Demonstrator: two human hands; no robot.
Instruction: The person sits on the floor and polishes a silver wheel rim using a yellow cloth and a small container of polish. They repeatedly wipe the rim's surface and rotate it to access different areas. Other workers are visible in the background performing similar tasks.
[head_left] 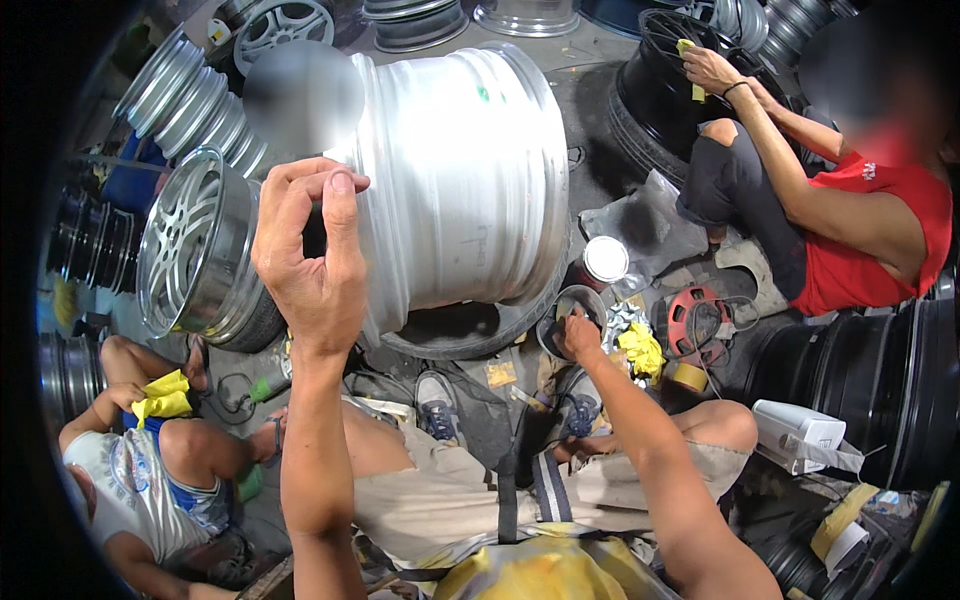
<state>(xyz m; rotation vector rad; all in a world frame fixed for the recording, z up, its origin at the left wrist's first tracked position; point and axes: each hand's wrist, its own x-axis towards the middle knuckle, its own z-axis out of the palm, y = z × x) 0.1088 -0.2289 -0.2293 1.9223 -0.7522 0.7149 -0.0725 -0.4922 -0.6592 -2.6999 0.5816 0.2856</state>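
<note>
A large silver wheel rim (465, 180) stands in front of me with a dark tyre (455, 345) under it. My left hand (310, 250) is raised by the rim's left edge, its fingers curled in toward the thumb. Whatever they hold, if anything, is too small or hidden to name. My right hand (577, 335) dips into a small round metal can (594, 300) right of the tyre. Its fingers are closed around something dark, which I cannot make out. Behind that can stands a tub with a white lid (606, 259).
On the right, a person in red (870, 230) holds yellow paper against a black rim (650, 90). Another person (150, 470) at the left holds a yellow sheet (162, 396). A spoked rim (190, 245), a crumpled yellow cloth (642, 347) and a red cord reel (692, 322) lie around.
</note>
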